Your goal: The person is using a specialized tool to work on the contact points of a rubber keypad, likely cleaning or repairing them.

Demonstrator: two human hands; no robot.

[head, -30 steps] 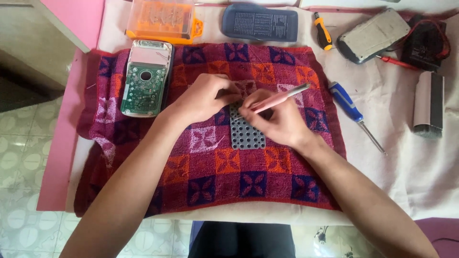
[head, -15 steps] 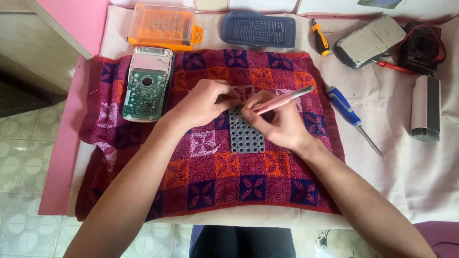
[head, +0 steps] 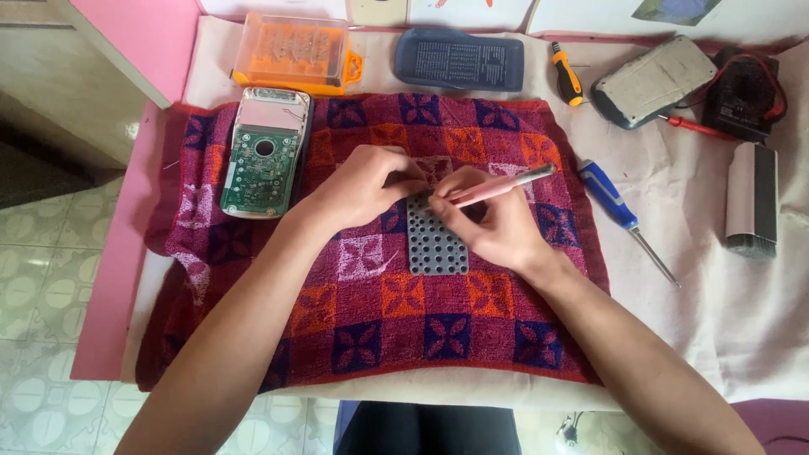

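A grey rubber keypad sheet (head: 436,244) with rows of holes lies on a maroon patterned towel (head: 371,312). My left hand (head: 362,181) pinches the sheet's top edge with closed fingers. My right hand (head: 493,221) rests on the sheet's upper right and grips a pink pen-like tool (head: 497,187), whose tip points left toward my left fingers. An opened calculator body with a green circuit board (head: 264,152) lies on the towel to the left.
Along the back stand an orange bit case (head: 295,50), a dark blue keypad cover (head: 459,59), a small orange-handled screwdriver (head: 566,76) and a grey device (head: 650,80). A blue-handled screwdriver (head: 619,211) and a brush (head: 752,198) lie right.
Both hands stay on the keypad sheet; the pink tool and fingers have barely shifted. The view moved slightly.
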